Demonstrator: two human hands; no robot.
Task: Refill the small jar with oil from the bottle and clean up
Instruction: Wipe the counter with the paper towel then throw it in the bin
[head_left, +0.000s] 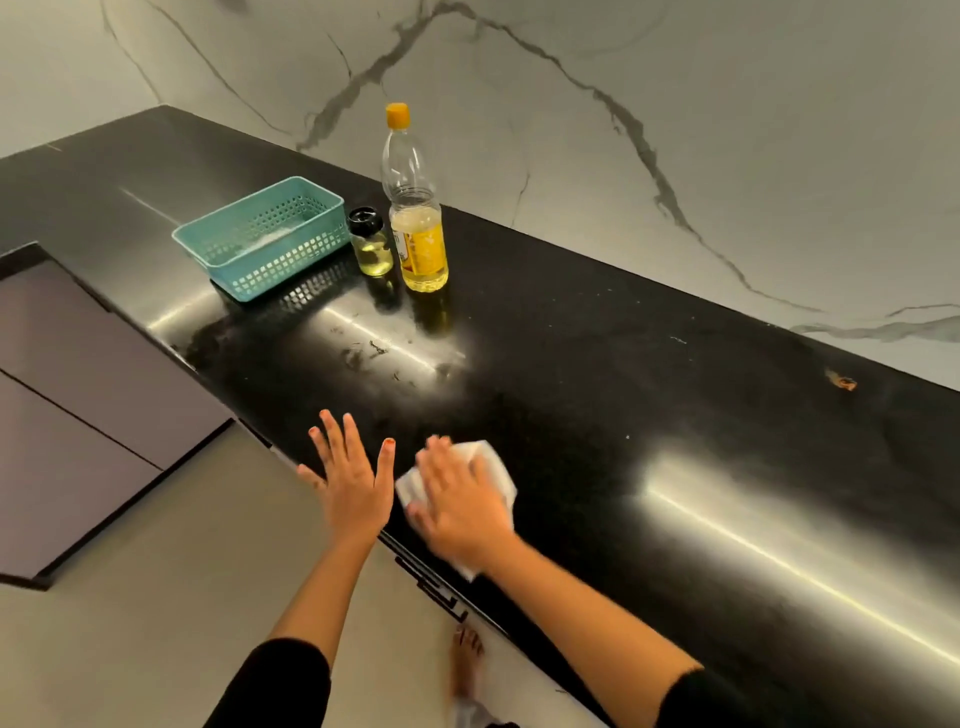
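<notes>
The small glass jar (370, 244) with a black lid stands upright at the back of the black counter (649, 374), holding yellow oil. Right beside it stands the oil bottle (415, 208), capped in orange and roughly a third full. My right hand (462, 501) lies flat on a white cloth (493, 465) near the counter's front edge, fingers straight and blurred. My left hand (350, 475) hovers beside it at the edge with fingers spread, holding nothing.
A teal perforated basket (262, 236) sits left of the jar. Smears and streaks (374, 353) mark the counter in front of the bottle. A marble wall (623, 130) backs the counter. Purple cabinet fronts (78, 374) lie to the left, and a bare foot (466, 660) below.
</notes>
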